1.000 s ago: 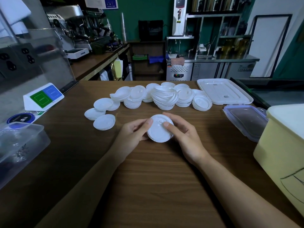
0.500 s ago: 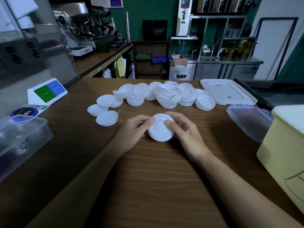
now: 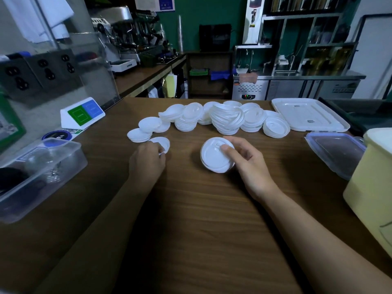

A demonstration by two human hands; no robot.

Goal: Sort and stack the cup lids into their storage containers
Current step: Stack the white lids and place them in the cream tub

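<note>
Change: left grip [image 3: 147, 160] has quit the stack of round white plastic sip lids [image 3: 214, 158] & gone to 10 o'clock, fingers curled, pinching near edge of a small flat white lid [image 3: 164, 143]. Stack sits mid brown wooden surface [image 3: 201, 219] in right grip [image 3: 248, 164] alone: thumb on top, fingers half-closed round rim. Prob. sorting by type next; clear plastic box [image 3: 42, 166] waits at 9 o'clock.
</note>
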